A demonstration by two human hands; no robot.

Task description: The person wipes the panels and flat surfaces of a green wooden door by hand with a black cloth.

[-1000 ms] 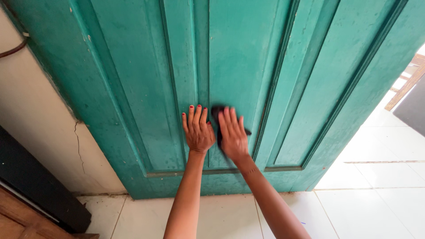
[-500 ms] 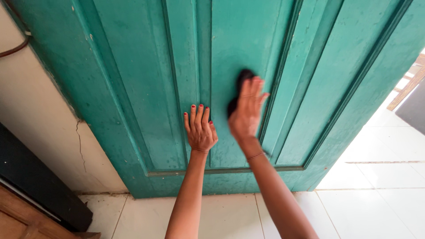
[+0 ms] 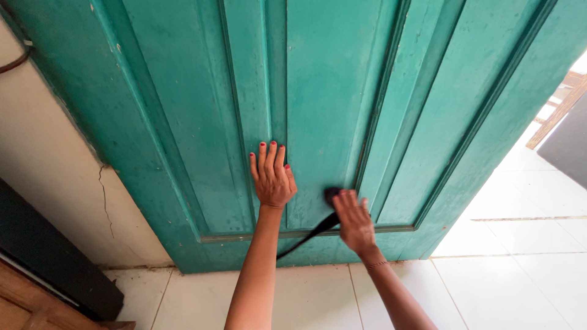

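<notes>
A green panelled wooden door (image 3: 330, 91) fills most of the head view. My left hand (image 3: 271, 178) lies flat against its middle panel, fingers together and pointing up, holding nothing. My right hand (image 3: 354, 220) presses a dark cloth (image 3: 327, 214) against the lower part of the same panel, close to the bottom rail. A strip of the cloth trails down to the left, behind my left forearm. Most of the cloth is hidden under my palm.
White floor tiles (image 3: 489, 281) run along the door's foot and off to the right. A cracked cream wall (image 3: 67, 189) stands left of the door, with a dark board (image 3: 49, 256) leaning low against it. A dark mat (image 3: 568, 146) lies far right.
My right hand slid the cloth up the panel, then down to near the bottom rail. The left hand stayed in place on the door.
</notes>
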